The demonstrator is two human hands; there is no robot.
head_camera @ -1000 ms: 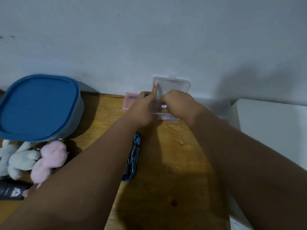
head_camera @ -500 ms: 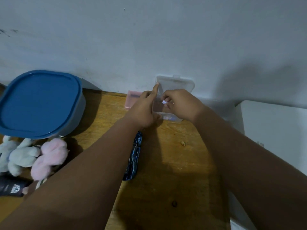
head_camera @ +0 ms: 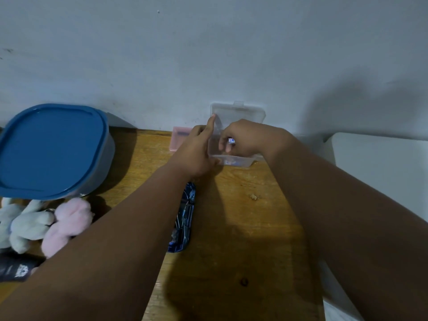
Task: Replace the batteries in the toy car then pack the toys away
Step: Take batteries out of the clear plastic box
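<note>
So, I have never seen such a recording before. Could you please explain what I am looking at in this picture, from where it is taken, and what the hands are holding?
There is no machine here. A person wears a camera on the head, so you look forward and down along both bare arms. The left hand steadies a small clear box whose lid stands open against the wall. The right hand pinches a small battery above it. On the wooden table lie a dark blue toy car, partly under the left arm, a blue-lidded container, soft plush toys and a small pink case.
</note>
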